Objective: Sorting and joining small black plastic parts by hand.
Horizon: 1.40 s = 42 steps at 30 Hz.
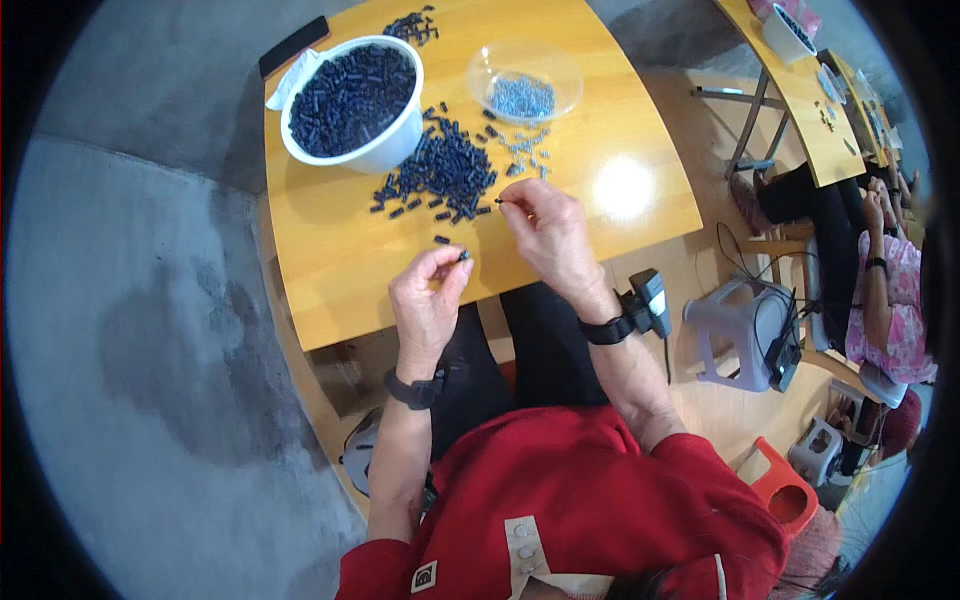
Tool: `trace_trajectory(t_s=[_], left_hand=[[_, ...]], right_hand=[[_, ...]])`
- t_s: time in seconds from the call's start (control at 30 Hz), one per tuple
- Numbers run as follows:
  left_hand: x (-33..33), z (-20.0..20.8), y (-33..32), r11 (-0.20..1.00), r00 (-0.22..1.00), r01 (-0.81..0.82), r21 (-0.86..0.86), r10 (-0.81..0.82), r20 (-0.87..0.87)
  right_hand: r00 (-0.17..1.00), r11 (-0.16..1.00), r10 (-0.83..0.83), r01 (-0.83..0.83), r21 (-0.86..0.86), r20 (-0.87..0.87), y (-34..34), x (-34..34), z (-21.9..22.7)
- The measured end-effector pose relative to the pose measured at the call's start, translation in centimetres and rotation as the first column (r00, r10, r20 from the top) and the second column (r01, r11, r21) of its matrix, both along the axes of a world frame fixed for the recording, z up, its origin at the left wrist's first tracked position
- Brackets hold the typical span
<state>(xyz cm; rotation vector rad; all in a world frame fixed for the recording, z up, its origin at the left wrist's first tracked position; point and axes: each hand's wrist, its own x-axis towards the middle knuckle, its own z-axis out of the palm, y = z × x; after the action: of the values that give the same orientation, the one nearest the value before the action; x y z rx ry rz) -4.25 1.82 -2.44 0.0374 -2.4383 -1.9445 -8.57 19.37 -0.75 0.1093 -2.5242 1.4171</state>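
My left hand (428, 292), above the table's near edge, pinches a small black cylindrical piece (463, 256) between thumb and fingertips. To its right and a little farther off, my right hand (553, 232) is closed in a pinch, a tiny dark bit (498, 201) showing at its fingertips. Its kind is too small to tell. Beyond both hands lies a loose pile of black cylindrical pieces (440, 172). One single black piece (442, 240) rests just past my left fingertips. Small silvery metal pieces (528, 148) are scattered beyond my right hand.
A white bucket (390, 153) full of black pieces stands at the far left of the yellow table (620, 110). A clear bowl (567, 88) holds silvery pieces. More black pieces (412, 27) lie at the far edge. On the right are a plastic stool (735, 330) and another person (885, 300) seated.
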Motion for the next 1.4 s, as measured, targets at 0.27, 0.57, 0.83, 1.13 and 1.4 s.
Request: trace_trajectory(t_s=[0.27, 0.57, 0.83, 1.13, 1.4], left_hand=[[2.3, 4.7, 0.5, 0.993, 0.969, 0.042, -0.111, -0.068, -0.238], [4.4, 7.5, 1.0, 0.956, 0.911, 0.047, -0.290, -0.160, -0.381], [5.0, 8.7, 1.3, 0.910, 0.848, 0.028, -0.413, -0.241, -0.473], [5.6, 9.4, 1.5, 0.942, 0.884, 0.082, -0.325, -0.219, -0.414], [5.7, 9.1, 1.6, 0.961, 0.897, 0.090, -0.263, -0.193, -0.398]], right_hand=[[0.872, 0.603, 0.440, -0.108, -0.790, 0.216, 1.6, 5.3, 3.1], [0.861, 0.574, 0.466, -0.118, -0.810, 0.205, 1.5, 7.9, 4.4], [0.887, 0.611, 0.437, -0.170, -0.773, 0.151, 1.8, 9.1, 5.2], [0.827, 0.478, 0.533, -0.121, -0.870, 0.178, 2.7, 8.8, 5.7], [0.824, 0.493, 0.535, -0.127, -0.861, 0.185, 2.7, 9.1, 5.7]])
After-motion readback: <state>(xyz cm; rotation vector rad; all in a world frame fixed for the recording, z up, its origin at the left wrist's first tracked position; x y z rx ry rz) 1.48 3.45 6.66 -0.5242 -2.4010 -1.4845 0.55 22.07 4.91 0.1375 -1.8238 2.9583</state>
